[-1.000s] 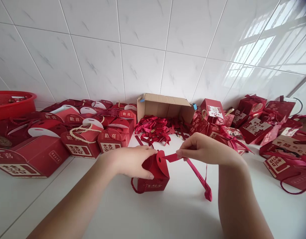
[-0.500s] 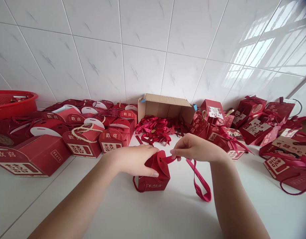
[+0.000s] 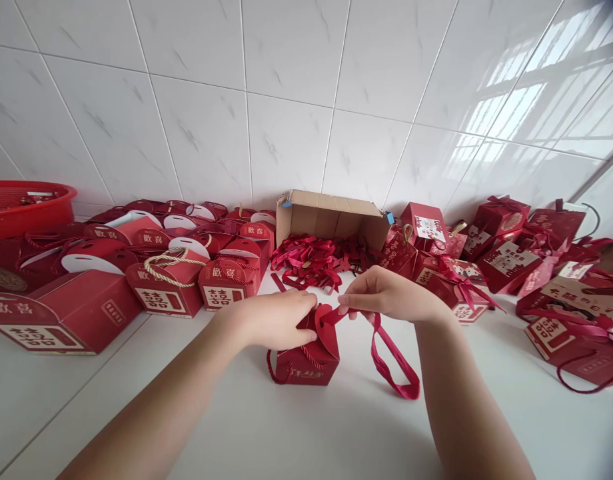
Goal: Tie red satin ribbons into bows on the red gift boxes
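Head view: small red box (image 3: 309, 357) under left hand (image 3: 274, 319), right hand (image 3: 384, 297) pinching ribbon (image 3: 394, 363).

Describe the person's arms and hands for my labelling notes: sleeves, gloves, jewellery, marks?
Both forearms are bare up to the frame's lower edge, with no sleeve in view. The left hand and right hand wear no gloves. No ring, watch, bracelet or marking shows on either. The nails are too small to judge.

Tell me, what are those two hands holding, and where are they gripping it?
The left hand holds the small red box by its top flaps. The right hand pinches the red ribbon near its end, right at the box top.
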`<control>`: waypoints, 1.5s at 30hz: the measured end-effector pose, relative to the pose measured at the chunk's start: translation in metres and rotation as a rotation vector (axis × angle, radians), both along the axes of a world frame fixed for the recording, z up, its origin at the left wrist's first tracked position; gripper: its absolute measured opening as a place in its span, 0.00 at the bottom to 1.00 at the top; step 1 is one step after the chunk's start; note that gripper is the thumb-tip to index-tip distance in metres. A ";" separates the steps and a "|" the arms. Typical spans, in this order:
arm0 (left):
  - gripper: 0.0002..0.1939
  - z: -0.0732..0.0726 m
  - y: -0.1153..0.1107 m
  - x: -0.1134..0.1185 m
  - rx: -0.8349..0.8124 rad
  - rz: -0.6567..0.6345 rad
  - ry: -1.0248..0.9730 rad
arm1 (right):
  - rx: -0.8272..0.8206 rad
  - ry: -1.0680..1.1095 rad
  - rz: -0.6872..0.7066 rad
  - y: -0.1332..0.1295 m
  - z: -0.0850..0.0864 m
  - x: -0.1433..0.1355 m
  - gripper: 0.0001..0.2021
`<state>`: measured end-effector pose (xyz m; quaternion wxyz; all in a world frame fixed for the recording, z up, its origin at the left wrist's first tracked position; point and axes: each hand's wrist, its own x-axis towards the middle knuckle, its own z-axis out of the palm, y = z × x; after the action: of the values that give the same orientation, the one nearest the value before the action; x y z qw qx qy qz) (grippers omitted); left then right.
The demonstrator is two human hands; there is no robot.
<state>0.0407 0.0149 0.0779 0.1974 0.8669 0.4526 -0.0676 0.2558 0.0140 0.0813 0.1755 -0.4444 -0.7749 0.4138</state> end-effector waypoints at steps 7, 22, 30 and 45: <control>0.10 -0.004 0.002 0.003 0.049 -0.033 -0.039 | 0.000 -0.025 0.022 0.001 -0.001 0.001 0.15; 0.09 -0.019 0.008 0.008 0.053 0.051 -0.229 | -0.008 -0.073 0.075 0.004 -0.006 0.002 0.14; 0.08 -0.014 0.006 0.006 0.200 0.054 -0.362 | 0.188 -0.142 -0.139 0.002 -0.012 0.002 0.11; 0.18 0.011 -0.015 -0.013 0.258 0.238 -0.099 | 0.219 0.445 -0.074 -0.003 -0.004 -0.014 0.10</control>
<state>0.0274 0.0002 0.0885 0.1133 0.8276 0.5468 0.0576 0.2416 0.0106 0.0778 0.4039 -0.3489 -0.7407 0.4081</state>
